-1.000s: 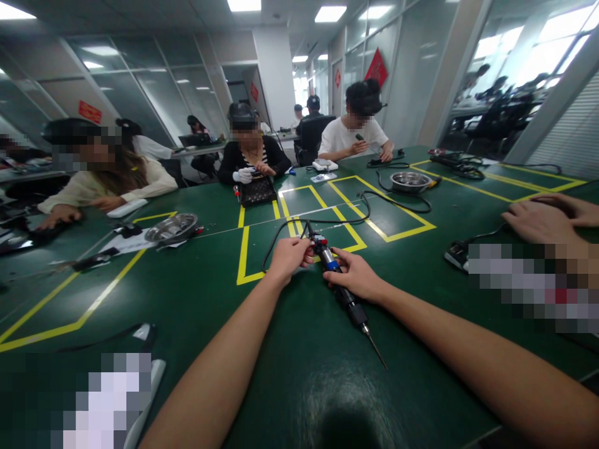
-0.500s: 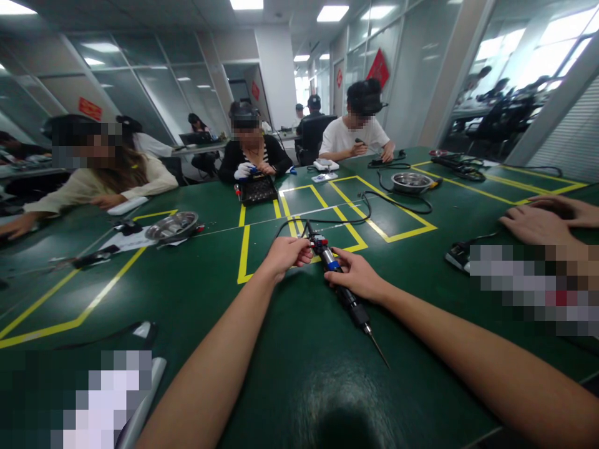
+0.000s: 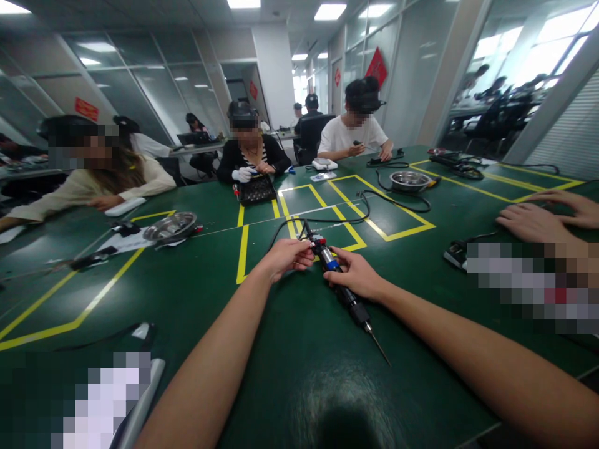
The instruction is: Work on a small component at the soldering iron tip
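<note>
An electric screwdriver (image 3: 349, 299) with a black body, a blue ring and a silver section lies slantwise over the green table. Its long thin bit points toward me and to the right. My right hand (image 3: 353, 272) is wrapped around the middle of its body from the right side. At its far end, beside a red part, my left hand (image 3: 292, 257) pinches with thumb and fingertips; what sits between them is too small to make out. A black cable (image 3: 344, 221) runs from that far end, looping back across the table.
Yellow tape (image 3: 243, 252) marks rectangles on the green table (image 3: 281, 349). Metal bowls stand at left (image 3: 171, 226) and back right (image 3: 410, 181). A black tray (image 3: 257, 190) lies before a person in white gloves. Another person's hands (image 3: 533, 221) rest at right. More people sit opposite.
My hands and the screwdriver keep nearly the same place; the left fingers have shifted slightly at its far end. The view has moved a little.
</note>
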A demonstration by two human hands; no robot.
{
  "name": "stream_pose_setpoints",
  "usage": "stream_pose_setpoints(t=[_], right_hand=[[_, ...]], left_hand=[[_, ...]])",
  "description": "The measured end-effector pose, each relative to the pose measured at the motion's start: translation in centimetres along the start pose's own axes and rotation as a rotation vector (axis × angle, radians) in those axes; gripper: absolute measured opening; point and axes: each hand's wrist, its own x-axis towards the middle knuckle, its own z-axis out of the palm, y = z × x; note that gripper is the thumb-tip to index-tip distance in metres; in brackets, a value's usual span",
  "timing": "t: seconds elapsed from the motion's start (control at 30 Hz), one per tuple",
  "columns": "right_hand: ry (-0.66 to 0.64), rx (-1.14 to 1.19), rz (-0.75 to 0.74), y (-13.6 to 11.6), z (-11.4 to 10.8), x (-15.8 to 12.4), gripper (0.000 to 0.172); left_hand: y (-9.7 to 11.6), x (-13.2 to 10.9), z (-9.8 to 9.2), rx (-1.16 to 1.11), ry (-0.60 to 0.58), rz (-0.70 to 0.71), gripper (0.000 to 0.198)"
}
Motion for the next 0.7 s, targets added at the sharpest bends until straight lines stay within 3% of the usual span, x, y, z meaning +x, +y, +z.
stream_pose_setpoints(t=[0.17, 0.47, 0.63, 0.7], right_hand=[[0.008, -0.053, -0.008, 0.5, -0.2, 0.1, 0.079], [-0.034, 0.062, 0.003, 0.6, -0.4, 0.1, 0.073], [-0.062, 0.109, 0.046, 0.1, -0.3, 0.1, 0.079], [-0.013, 0.071, 0.075, 0.0, -0.2, 0.0, 0.086]], left_hand=[[-0.2, 0.1, 0.2, -0.036, -0.004, -0.02, 0.023], [-1.6, 0.7, 1.2, -0.305, -0.138, 0.044, 0.022], [-2.3, 1.0, 1.9, -0.358, -0.078, 0.103, 0.02], [-2.5, 1.1, 2.0, -0.362, -0.059, 0.121, 0.022]])
